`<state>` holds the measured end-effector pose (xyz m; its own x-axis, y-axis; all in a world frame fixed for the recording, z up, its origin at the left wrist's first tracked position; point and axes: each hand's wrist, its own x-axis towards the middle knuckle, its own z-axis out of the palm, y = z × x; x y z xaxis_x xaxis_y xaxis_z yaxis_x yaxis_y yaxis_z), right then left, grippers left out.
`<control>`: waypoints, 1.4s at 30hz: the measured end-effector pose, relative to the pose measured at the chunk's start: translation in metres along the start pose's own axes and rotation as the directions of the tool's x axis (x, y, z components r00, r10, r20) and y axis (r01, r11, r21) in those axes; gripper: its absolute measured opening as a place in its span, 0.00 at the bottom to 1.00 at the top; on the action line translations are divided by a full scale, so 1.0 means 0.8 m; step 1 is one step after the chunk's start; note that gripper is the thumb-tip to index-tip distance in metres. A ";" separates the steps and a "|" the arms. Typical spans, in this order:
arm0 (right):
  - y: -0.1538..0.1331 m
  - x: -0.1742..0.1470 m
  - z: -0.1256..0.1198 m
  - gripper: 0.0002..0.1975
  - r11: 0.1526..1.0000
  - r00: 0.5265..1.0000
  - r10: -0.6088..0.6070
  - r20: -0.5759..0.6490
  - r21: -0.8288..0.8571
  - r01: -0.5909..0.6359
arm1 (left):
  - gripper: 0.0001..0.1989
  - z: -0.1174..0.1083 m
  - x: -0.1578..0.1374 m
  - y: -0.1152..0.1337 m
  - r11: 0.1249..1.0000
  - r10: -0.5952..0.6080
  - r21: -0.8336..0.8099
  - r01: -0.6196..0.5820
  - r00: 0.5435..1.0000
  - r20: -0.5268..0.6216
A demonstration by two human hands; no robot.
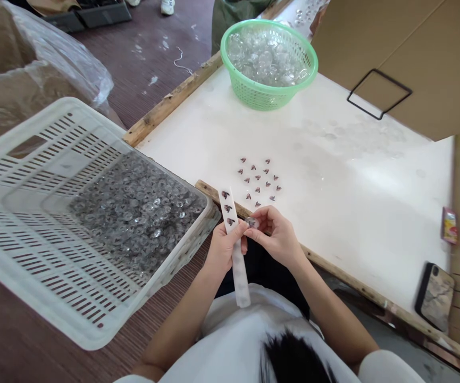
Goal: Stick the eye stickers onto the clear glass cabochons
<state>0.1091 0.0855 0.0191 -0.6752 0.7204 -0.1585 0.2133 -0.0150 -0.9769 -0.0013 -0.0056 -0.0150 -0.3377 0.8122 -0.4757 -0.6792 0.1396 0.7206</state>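
Observation:
My left hand (222,249) is closed on a narrow white strip of stickers (241,279), with several small dark motifs near its upper end. My right hand (279,236) pinches a small clear disc (252,223) beside the strip, close to my left thumb. A dark mark shows on or through the disc. Just beyond my hands, several small pieces with the same dark motif (257,177) lie spread on the white tabletop (345,202). To my left, a white plastic crate (94,340) holds a heap of clear round pieces (150,213).
A green basket (259,98) of clear pieces stands at the table's far side. Overhanging the far right is a large cardboard box (421,58). A phone (436,295) and a small colourful packet (449,226) lie at the right edge. Wooden strips (174,101) border the table.

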 end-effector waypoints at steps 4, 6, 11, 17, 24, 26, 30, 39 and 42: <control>-0.004 0.002 0.000 0.14 0.984 0.996 0.083 0.017 0.155 -0.084 | 0.15 0.001 -0.001 0.002 1.000 0.000 -0.002 0.001 1.000 0.021; -0.006 0.004 -0.001 0.13 0.971 0.992 0.119 0.048 0.202 -0.126 | 0.15 0.002 -0.002 0.003 1.000 -0.017 0.014 0.017 1.000 0.016; 0.002 0.011 -0.026 0.12 0.991 0.992 0.120 -0.046 0.063 -0.117 | 0.18 0.002 0.000 0.005 0.998 -0.023 0.055 0.025 0.999 -0.034; 0.036 0.032 -0.067 0.07 0.810 0.967 -0.101 -0.235 -0.584 -0.058 | 0.22 -0.003 0.004 0.010 0.995 0.076 -0.052 -0.080 0.994 -0.082; 0.029 0.067 -0.036 0.08 0.653 0.952 -0.236 -0.194 -0.757 0.008 | 0.17 -0.002 0.005 0.012 0.984 0.080 -0.153 -0.093 0.993 -0.086; 0.016 0.067 -0.028 0.09 0.670 0.945 -0.256 -0.204 -0.742 0.021 | 0.16 -0.002 0.005 0.011 0.985 0.072 -0.151 -0.087 0.992 -0.104; -0.006 0.054 -0.011 0.07 0.823 0.967 -0.225 -0.119 -0.554 0.124 | 0.17 0.003 0.005 0.006 0.985 0.053 -0.162 -0.067 0.994 -0.091; -0.014 0.016 0.031 0.10 0.963 0.999 -0.040 0.015 -0.266 0.042 | 0.07 0.021 0.000 -0.007 0.922 0.257 -0.248 -0.297 0.949 -0.182; -0.014 0.011 0.029 0.08 0.971 0.999 -0.035 0.030 -0.236 0.041 | 0.08 0.022 -0.006 -0.008 0.913 0.251 -0.285 -0.291 0.953 -0.169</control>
<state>0.0843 0.0759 0.0256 -0.7030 0.6995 -0.1284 0.3459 0.1785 -0.9211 0.0161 -0.0006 -0.0084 -0.6028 0.7131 -0.3579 -0.7075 -0.2705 0.6529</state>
